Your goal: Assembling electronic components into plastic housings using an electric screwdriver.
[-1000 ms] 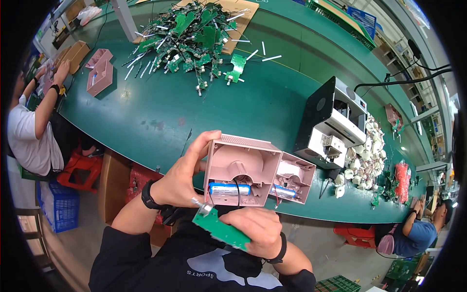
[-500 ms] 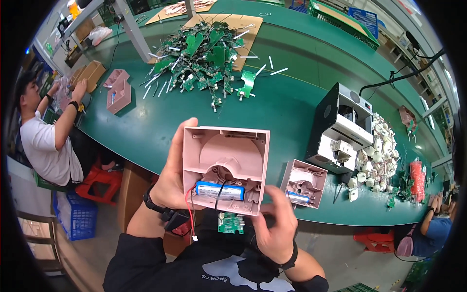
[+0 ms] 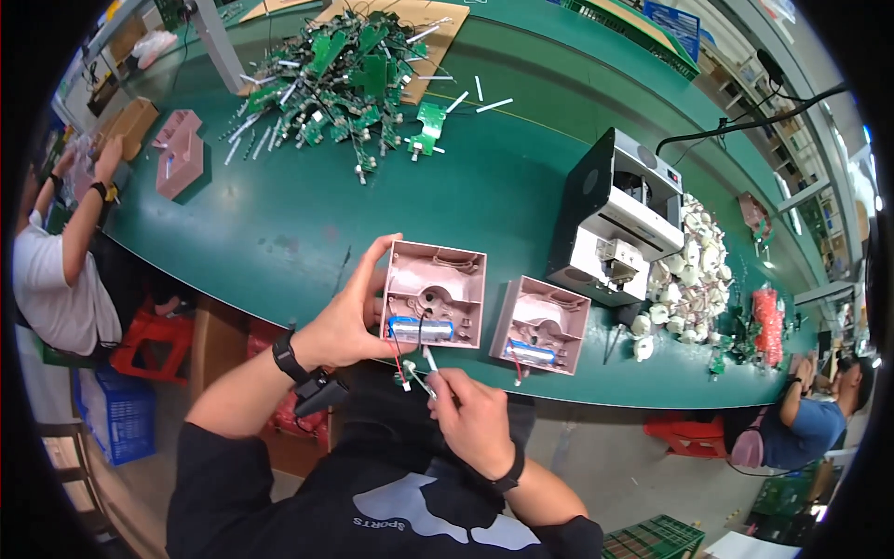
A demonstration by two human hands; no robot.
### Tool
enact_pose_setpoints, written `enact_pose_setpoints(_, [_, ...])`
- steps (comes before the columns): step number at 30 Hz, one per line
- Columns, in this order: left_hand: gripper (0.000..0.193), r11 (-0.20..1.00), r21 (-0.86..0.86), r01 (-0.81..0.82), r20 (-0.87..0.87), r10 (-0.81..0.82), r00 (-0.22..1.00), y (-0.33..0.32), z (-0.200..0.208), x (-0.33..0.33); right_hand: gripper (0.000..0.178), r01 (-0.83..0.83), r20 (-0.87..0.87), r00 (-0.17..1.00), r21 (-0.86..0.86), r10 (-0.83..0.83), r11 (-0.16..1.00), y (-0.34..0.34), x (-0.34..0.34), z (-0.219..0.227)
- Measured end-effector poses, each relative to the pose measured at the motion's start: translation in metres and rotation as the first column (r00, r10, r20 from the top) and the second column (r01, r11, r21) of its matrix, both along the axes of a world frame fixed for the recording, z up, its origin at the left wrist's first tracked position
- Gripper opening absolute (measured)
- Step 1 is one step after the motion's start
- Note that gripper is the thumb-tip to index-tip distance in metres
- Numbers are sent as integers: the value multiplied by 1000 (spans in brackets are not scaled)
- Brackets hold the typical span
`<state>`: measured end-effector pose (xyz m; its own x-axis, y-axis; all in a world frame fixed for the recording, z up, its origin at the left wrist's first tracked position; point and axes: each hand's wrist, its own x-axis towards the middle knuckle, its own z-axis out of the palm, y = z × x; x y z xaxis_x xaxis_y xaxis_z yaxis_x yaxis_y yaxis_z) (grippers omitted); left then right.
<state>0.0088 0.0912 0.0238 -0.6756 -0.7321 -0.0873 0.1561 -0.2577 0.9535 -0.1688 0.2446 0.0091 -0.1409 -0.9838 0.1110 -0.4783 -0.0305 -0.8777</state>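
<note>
My left hand (image 3: 349,321) is wrapped round the left side of a pink plastic housing (image 3: 436,268), its open side facing me. Inside it lies a blue cylindrical battery (image 3: 422,329), crossed by a black cable. A red lead with a white plug hangs below. Just under the housing my right hand (image 3: 473,417) is closed, thumb and fingers pinching at a small green circuit board (image 3: 408,376) tilted nearly edge-on. Slim pale pieces stick out from those fingertips; their kind is unclear. A second pink housing (image 3: 540,315) with a battery stands close to the right.
Circuit boards lie heaped (image 3: 349,79) on cardboard at the back. A black-and-white machine (image 3: 615,224) stands right, beside a pile of white round parts (image 3: 689,279). More pink housing parts (image 3: 179,158) are at the left. Co-workers sit at both ends of the green table (image 3: 279,214).
The held housing has moved away from me, over the table edge beside the second housing. My right hand has left its lower right corner and closed at the circuit board below.
</note>
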Motion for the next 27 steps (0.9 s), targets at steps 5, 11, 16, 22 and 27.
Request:
enact_pose_setpoints(5, [123, 930, -367, 21, 234, 70, 970, -13, -11, -1, 11, 18, -90, 996, 8, -17, 1000, 0, 8, -11])
enact_pose_setpoints(11, [117, 590, -793, 152, 436, 374, 819, -17, 0, 0, 13, 14, -162, 987, -3, -14, 1000, 2, -1, -12])
enact_pose_setpoints(16, [90, 393, -894, 214, 374, 393, 840, -23, 9, -3, 15, 15, -135, 991, 0, -15, 1000, 3, -7, -15])
enact_pose_setpoints(22, [53, 301, -894, 333, 419, 295, 858, -22, 18, -11, 15, 35, -52, 998, 94, -30, 995, 9, -10, -15])
enact_pose_setpoints(27, [43, 289, -896, 337, 417, 287, 862, -25, 15, -14, 14, 27, -55, 998, 79, -22, 997, 5, -10, -13])
